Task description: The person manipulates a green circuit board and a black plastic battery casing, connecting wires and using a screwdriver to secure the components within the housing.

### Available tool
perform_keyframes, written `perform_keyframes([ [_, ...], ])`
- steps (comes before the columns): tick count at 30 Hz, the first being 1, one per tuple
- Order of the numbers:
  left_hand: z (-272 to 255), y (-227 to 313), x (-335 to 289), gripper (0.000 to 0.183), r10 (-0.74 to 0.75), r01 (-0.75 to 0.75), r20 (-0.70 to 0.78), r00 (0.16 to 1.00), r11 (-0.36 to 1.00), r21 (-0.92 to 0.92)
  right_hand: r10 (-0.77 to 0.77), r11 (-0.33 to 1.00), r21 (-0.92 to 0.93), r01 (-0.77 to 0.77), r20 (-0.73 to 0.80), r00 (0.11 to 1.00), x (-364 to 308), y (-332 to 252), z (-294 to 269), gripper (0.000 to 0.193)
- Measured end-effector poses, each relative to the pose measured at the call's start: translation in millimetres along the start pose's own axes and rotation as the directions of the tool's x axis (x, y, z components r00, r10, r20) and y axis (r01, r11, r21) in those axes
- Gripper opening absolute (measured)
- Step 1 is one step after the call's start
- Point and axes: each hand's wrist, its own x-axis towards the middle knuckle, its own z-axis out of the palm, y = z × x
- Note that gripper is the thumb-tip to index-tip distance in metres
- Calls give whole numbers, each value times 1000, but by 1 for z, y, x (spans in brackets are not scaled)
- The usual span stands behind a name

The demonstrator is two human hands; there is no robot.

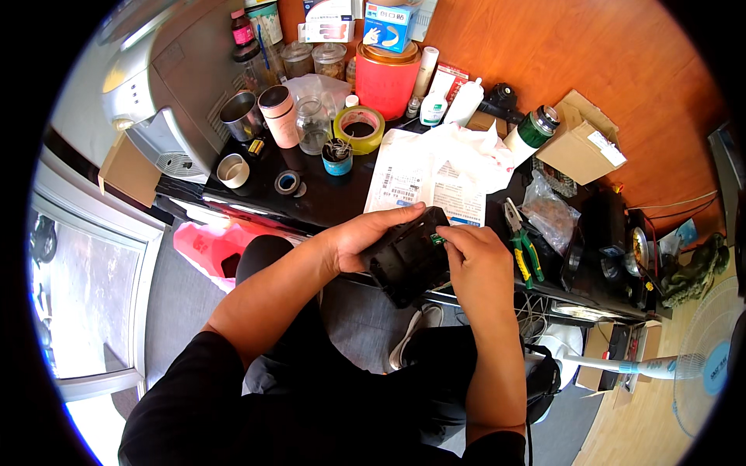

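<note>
A black rectangular plastic device point(404, 260) is held over my lap, just in front of the black table's edge point(326, 203). My left hand point(369, 235) grips its left and upper side, fingers wrapped over the top. My right hand point(475, 260) pinches at the device's upper right corner, where a small green part point(437, 240) shows. Green-handled pliers point(522, 241) lie on the table right beside my right hand.
White papers point(427, 182) lie just behind the device. Further back stand a yellow tape roll point(360, 128), a red canister point(386, 78), jars, cups, bottles and a cardboard box point(579, 144). A white fan point(691, 361) stands at the right, a pink bag point(210, 248) at the left.
</note>
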Motion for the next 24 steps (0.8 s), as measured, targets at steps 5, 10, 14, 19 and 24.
perform_keyframes([
  [5,6,-3,-4,48,76,-74,-14,997,991,109,-68,993,-99,69,13,998,2,3,2,20],
  [10,-11,0,0,38,32,-43,53,998,974,224,5,996,-85,-2,40,999,0,-10,3,23],
  [14,-18,-8,3,37,20,-25,23,1000,964,266,7,993,-119,3,85,996,-2,-9,2,22],
  [19,-11,-3,0,53,43,-77,109,993,940,331,26,991,-132,-20,46,999,-3,-12,2,21],
  [24,-13,-1,3,59,145,-188,127,981,871,454,11,989,-150,-6,33,999,-4,-10,4,19],
])
